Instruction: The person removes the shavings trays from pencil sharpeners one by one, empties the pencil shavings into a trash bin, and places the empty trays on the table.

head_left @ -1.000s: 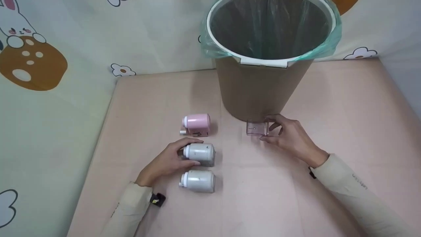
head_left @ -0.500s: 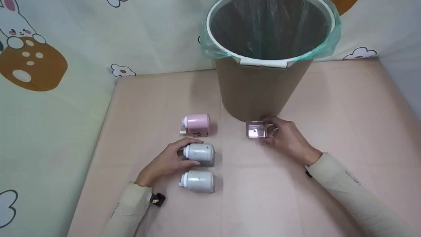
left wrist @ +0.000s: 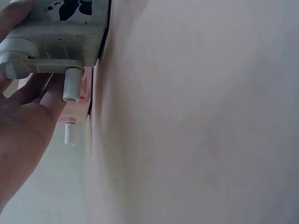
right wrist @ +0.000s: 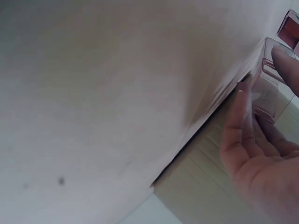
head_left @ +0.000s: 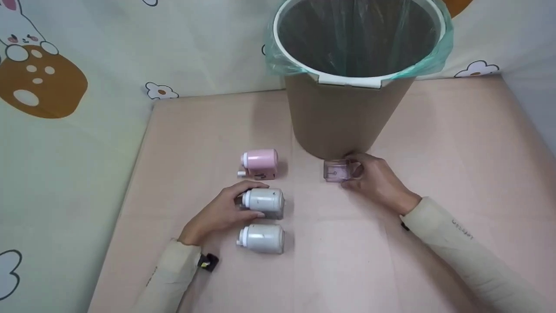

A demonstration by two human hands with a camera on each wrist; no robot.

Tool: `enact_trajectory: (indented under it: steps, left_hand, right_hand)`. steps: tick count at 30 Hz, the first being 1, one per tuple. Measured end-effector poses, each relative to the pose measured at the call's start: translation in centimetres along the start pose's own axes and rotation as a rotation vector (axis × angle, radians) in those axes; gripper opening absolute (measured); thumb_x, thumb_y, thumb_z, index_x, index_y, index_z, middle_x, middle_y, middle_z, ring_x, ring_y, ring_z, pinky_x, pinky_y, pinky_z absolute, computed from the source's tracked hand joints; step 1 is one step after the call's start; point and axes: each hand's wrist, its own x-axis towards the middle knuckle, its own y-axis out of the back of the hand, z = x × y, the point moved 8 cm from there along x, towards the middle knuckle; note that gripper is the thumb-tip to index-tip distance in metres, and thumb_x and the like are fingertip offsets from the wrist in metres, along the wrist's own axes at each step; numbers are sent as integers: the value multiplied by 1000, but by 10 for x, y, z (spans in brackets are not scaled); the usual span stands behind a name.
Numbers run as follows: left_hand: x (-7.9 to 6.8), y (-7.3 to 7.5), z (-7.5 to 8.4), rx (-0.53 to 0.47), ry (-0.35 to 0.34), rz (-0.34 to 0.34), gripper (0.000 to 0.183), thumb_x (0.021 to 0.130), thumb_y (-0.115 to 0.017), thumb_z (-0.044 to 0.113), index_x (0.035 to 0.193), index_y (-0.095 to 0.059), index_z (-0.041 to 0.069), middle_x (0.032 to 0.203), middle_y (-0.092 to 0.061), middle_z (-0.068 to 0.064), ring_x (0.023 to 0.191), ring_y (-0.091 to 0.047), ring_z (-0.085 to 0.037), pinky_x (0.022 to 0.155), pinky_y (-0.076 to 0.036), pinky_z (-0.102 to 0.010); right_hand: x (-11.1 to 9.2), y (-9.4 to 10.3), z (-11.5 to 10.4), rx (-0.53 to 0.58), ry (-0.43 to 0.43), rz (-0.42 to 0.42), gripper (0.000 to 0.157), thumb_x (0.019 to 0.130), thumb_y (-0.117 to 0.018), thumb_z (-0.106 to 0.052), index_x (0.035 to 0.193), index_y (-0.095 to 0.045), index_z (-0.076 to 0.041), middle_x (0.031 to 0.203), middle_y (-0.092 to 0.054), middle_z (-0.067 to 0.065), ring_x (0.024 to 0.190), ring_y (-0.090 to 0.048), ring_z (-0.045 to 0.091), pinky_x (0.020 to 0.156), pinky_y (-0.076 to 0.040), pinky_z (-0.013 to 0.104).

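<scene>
In the head view my left hand (head_left: 223, 211) grips the middle of three hand-crank pencil sharpeners, a grey one (head_left: 265, 201), thumb on the near side and fingers on the far side. Its crank handle (left wrist: 72, 85) shows in the left wrist view. My right hand (head_left: 378, 180) pinches a small see-through pink shavings drawer (head_left: 337, 171) between thumb and fingers, close in front of the bin's base. In the right wrist view the thumb and fingers hold the drawer (right wrist: 268, 88) from opposite sides. Nothing shows inside it.
A pink sharpener (head_left: 261, 163) lies beyond my left hand, and another grey sharpener (head_left: 263, 239) nearer. A brown bin (head_left: 343, 117) with a green plastic liner (head_left: 441, 56) stands at the back of the table (head_left: 347, 261). A patterned cloth (head_left: 208, 52) hangs behind.
My right hand has shifted slightly left and toward the front with the shavings drawer, whose tilt changes a little. The left hand and the sharpeners stay put.
</scene>
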Motion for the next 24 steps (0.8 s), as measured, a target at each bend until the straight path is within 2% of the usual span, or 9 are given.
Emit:
enact_trajectory:
  steps: [3,6,11,16,21,24]
  left_hand:
    - [0,0,0,-2,6,-1,58,80,-85,25,133,-61,20,142,-57,-2,125,-54,-21,111,-42,-42]
    - [-1,0,1,-4,5,-2,58,80,-85,25,133,-61,20,143,-56,-2,125,-54,-22,111,-42,-44]
    - [0,0,1,12,-2,3,57,80,-85,24,132,-61,19,142,-57,-2,126,-54,-22,111,-42,-43]
    - [0,0,2,11,-10,3,58,80,-85,24,132,-61,19,141,-57,-1,127,-54,-21,112,-41,-41]
    - [0,0,2,14,-5,7,58,80,-85,25,132,-61,21,141,-57,0,127,-53,-20,113,-41,-40]
    - [0,0,1,30,-6,11,58,80,-85,26,132,-61,21,141,-57,-1,127,-53,-20,112,-41,-39]
  right_hand:
    - [0,0,0,-35,-11,-1,56,75,-86,-9,125,-62,2,117,-65,16,86,-62,25,76,-50,36]
    - [0,-2,1,-69,-32,-10,58,76,-85,-10,128,-61,3,124,-62,19,98,-60,30,85,-50,44]
    - [1,-5,2,-89,-70,-38,57,79,-83,-10,128,-59,4,122,-62,21,107,-59,34,92,-49,50]
    - [1,-5,4,-68,-102,-62,56,81,-82,-10,129,-57,4,122,-62,21,111,-58,35,96,-48,50]
    - [2,-7,5,-33,-122,-75,56,81,-82,-8,129,-55,3,120,-62,20,103,-57,31,89,-47,44]
    - [2,-9,6,-26,-145,-91,59,82,-81,-9,132,-53,3,121,-61,20,105,-56,30,90,-47,43]
